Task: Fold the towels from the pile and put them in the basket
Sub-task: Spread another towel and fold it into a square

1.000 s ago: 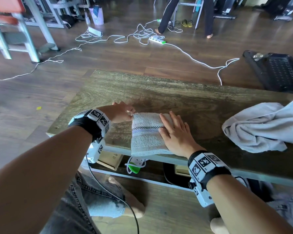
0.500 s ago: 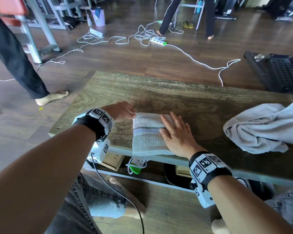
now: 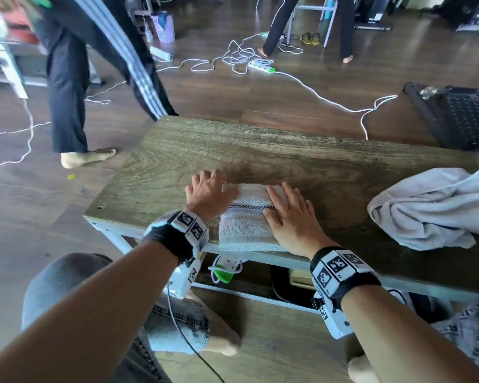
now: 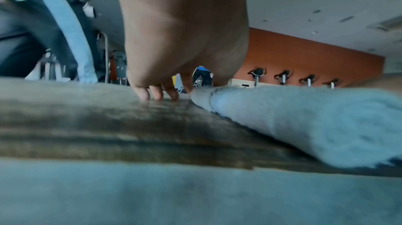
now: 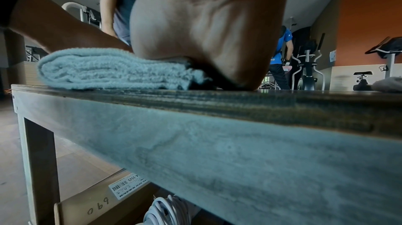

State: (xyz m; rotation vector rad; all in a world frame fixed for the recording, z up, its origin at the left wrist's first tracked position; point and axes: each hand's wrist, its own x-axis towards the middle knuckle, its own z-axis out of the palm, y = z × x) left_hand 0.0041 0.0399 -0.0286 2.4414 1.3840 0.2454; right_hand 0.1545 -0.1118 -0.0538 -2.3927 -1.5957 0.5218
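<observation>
- Towels: one folded towel (image 3: 246, 219) lies at the near edge of the table (image 3: 260, 158); a loose pile (image 3: 432, 211) sits crumpled well apart on the table's right side.
- Basket (image 3: 465, 117), dark, on the floor beyond the table's right end; its contents can't be told.
- Progress, my read: this towel's folding looks nearly done, basket drop not yet made, pile unfolded.
- Right hand (image 3: 291, 217) flat on the folded towel, fingers straight and slightly apart, pressing.
- Left hand (image 3: 208, 192) at the towel's far left corner, fingers spread; grip unclear from the head view.
- Left wrist view adds: fingertips (image 4: 158, 93) touching the tabletop just beside the towel edge.
- Right wrist view adds: stacked fold layers and palm heel on top.
</observation>
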